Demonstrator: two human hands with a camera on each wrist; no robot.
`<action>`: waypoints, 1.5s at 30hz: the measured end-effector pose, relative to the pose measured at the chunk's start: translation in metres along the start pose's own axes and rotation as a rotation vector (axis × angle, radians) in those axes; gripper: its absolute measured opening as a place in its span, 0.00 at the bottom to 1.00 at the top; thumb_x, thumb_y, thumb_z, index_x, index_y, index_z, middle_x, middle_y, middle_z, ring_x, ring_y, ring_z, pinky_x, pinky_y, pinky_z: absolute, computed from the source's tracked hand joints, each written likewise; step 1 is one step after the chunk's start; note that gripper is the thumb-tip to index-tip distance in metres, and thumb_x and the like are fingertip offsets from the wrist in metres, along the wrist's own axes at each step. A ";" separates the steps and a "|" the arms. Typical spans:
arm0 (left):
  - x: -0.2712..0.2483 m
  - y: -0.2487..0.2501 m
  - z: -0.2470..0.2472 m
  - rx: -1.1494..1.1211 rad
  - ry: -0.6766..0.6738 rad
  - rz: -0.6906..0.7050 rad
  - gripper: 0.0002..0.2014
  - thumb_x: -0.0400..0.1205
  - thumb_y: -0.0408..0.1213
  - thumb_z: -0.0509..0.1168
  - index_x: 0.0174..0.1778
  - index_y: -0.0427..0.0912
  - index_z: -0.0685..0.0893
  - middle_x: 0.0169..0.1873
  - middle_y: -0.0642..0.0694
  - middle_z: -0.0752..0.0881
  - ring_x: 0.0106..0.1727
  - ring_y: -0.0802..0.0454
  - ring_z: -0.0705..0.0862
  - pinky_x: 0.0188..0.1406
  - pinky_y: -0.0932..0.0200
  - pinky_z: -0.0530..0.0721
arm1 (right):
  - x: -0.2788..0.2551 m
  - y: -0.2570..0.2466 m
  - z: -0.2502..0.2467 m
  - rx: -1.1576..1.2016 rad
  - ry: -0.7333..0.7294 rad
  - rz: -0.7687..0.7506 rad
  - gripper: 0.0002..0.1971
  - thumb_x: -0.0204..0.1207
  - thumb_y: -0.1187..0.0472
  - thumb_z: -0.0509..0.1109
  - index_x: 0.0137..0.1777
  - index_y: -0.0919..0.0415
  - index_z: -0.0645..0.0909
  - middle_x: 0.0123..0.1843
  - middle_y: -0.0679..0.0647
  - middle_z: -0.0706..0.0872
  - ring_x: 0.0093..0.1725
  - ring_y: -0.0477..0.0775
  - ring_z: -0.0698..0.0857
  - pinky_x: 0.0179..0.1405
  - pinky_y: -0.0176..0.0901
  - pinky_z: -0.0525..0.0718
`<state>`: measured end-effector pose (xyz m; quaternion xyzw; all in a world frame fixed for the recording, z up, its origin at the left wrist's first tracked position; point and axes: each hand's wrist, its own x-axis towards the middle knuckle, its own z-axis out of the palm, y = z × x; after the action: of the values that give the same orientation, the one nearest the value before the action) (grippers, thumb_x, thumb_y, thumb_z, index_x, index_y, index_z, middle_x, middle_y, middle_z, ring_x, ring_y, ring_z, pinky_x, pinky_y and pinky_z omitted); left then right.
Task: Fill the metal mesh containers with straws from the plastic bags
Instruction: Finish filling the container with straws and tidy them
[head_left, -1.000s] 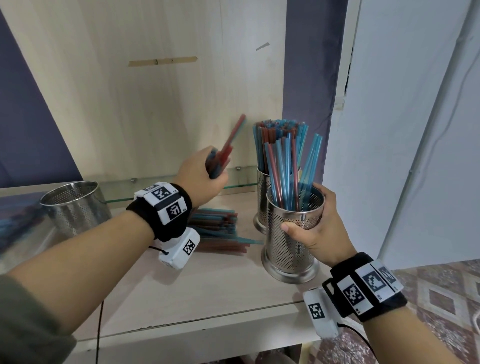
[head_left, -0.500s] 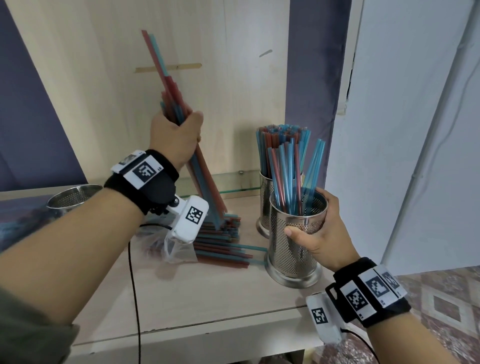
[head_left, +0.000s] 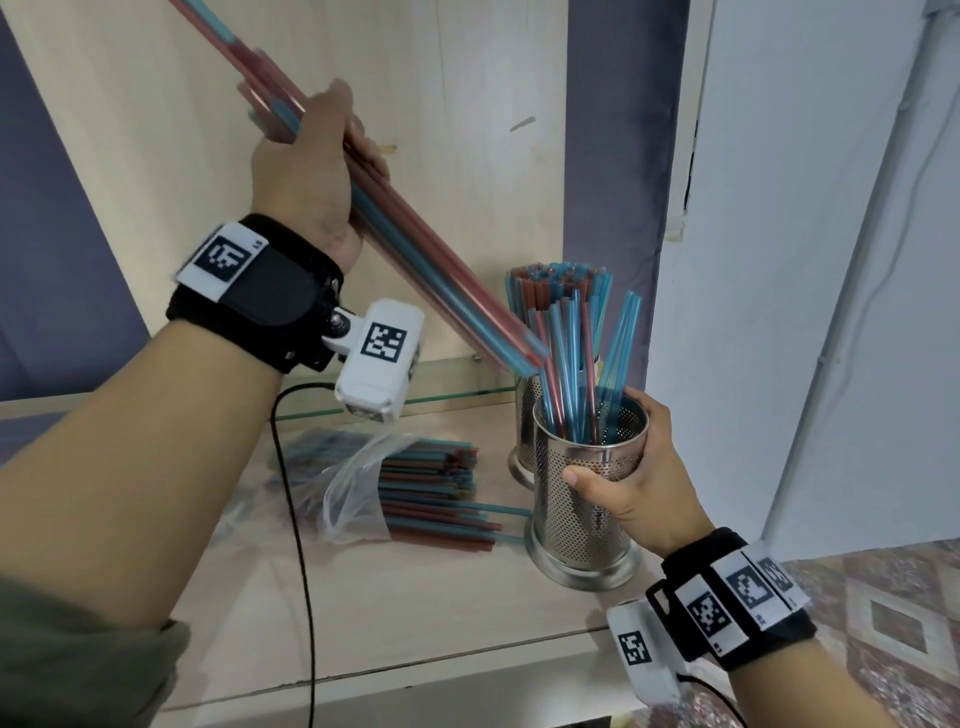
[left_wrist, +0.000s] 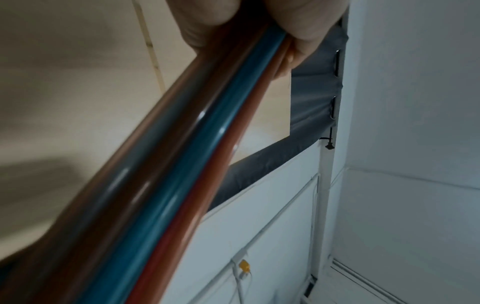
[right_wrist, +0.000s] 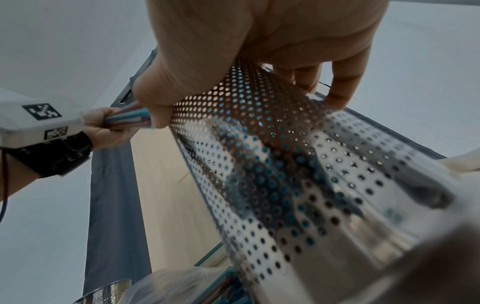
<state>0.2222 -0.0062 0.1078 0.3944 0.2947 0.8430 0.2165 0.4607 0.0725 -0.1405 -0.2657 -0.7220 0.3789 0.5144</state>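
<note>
My left hand is wrapped tight around a bundle of red and blue straws, slanted down so its lower ends hang just above the near mesh container. My right hand grips that container's wall. Behind it stands 1 full container; left of it lies a plastic bag of straws.

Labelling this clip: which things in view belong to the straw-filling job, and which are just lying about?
Job:
left hand gripping straw bundle
right hand holding front mesh container
rear full container
plastic bag of straws

Lying about:
black cable
glass strip
</note>
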 end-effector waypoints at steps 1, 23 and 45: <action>-0.001 -0.002 0.006 -0.038 -0.012 -0.033 0.20 0.83 0.35 0.67 0.23 0.44 0.77 0.22 0.50 0.77 0.23 0.56 0.76 0.33 0.58 0.80 | 0.000 0.000 0.000 0.003 -0.001 0.001 0.53 0.52 0.46 0.90 0.74 0.46 0.62 0.65 0.39 0.80 0.65 0.38 0.82 0.63 0.33 0.81; -0.068 -0.109 0.037 0.652 -0.263 0.086 0.07 0.82 0.39 0.68 0.38 0.43 0.83 0.28 0.52 0.86 0.32 0.58 0.86 0.39 0.64 0.86 | -0.001 0.003 0.001 0.038 0.023 0.006 0.54 0.52 0.44 0.87 0.77 0.50 0.63 0.68 0.43 0.80 0.69 0.45 0.82 0.71 0.53 0.81; -0.072 -0.142 0.037 0.645 -0.365 0.059 0.16 0.76 0.43 0.75 0.56 0.47 0.79 0.47 0.53 0.86 0.47 0.62 0.86 0.52 0.66 0.85 | -0.002 0.001 0.002 0.090 0.028 -0.036 0.49 0.53 0.44 0.87 0.73 0.42 0.63 0.68 0.43 0.80 0.68 0.42 0.81 0.64 0.30 0.79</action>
<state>0.3129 0.0674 -0.0069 0.5947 0.4903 0.6283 0.1056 0.4595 0.0710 -0.1433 -0.2346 -0.7014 0.3981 0.5427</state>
